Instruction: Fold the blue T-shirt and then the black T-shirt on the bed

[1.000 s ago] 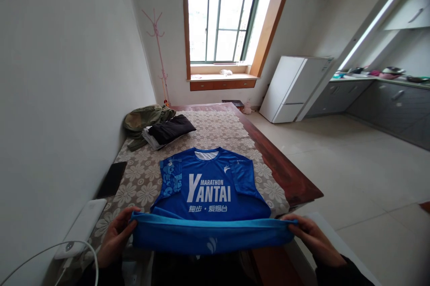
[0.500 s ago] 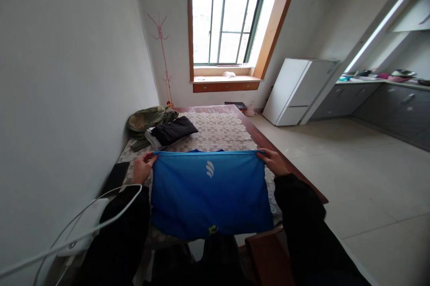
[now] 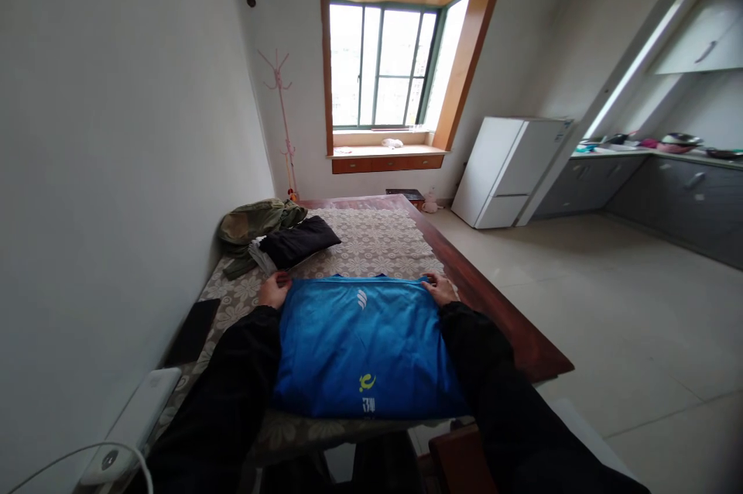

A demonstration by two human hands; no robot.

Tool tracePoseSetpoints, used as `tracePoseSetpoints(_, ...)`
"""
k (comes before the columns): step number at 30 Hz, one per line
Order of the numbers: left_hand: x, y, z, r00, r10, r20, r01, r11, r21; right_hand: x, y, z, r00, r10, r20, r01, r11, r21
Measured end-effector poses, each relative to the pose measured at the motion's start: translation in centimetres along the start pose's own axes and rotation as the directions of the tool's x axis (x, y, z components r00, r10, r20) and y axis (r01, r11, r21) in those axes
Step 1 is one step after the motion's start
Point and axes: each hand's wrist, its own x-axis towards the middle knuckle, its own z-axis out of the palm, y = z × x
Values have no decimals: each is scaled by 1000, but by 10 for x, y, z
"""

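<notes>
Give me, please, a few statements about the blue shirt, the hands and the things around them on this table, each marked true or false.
1. The blue shirt lies folded on the floral tablecloth. True.
2. The left hand and right hand are at the shirt's far corners. True.
3. A red pile of clothes sits beyond the shirt. False: the pile of clothes is olive and black.
4. The white fridge stands left of the window. False: it stands to the right.

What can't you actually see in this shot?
Head view only:
- Shirt front print: folded under.
- Left hand and right hand fingertips: at the shirt's far corners, grip unclear.
- Clothes pile: items indistinct.
- Counter items: too small.
- White device: partly cut off.
</notes>
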Motion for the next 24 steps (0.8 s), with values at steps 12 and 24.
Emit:
tracePoseSetpoints(12, -170, -45, -90, 955, -86, 284, 38, 985, 169, -170, 72, -85, 976, 151, 155, -123, 977, -172)
tracePoseSetpoints(24, -222, -34, -100, 919, 33, 393, -146, 954, 263, -262, 72, -87, 962, 219, 165, -217, 976, -31)
